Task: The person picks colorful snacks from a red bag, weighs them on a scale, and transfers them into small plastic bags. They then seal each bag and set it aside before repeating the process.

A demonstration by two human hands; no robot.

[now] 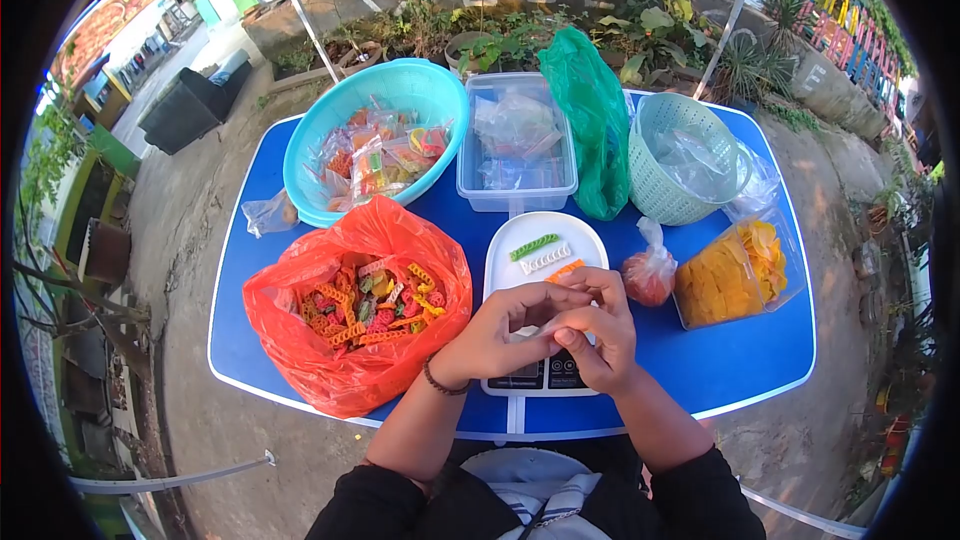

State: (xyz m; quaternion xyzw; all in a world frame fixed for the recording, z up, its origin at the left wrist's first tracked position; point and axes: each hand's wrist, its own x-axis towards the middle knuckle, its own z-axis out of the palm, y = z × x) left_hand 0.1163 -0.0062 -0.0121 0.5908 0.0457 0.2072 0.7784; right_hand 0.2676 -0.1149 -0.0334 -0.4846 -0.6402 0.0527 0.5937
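Both hands meet over the lower part of a white kitchen scale (500, 240). My left hand (500, 328), with a dark beaded bracelet at the wrist, has its fingers curled, and my right hand (600, 335) is closed close against it. Something small and pale shows between the fingers, too hidden to make out. On the scale's plate lie a green crinkled snack piece (534, 247), a white one (545, 259) and an orange one (565, 271), partly behind the fingers. To the left stands a red plastic bag (275, 340) open over colourful snack pieces (370, 305).
Behind are a turquoise basin (440, 105) of packed snacks, a clear container (517, 202) with plastic bags, a green bag (590, 130) and a pale green basket (670, 180). On the right stand a tied bag (650, 275) and a box of yellow chips (715, 285).
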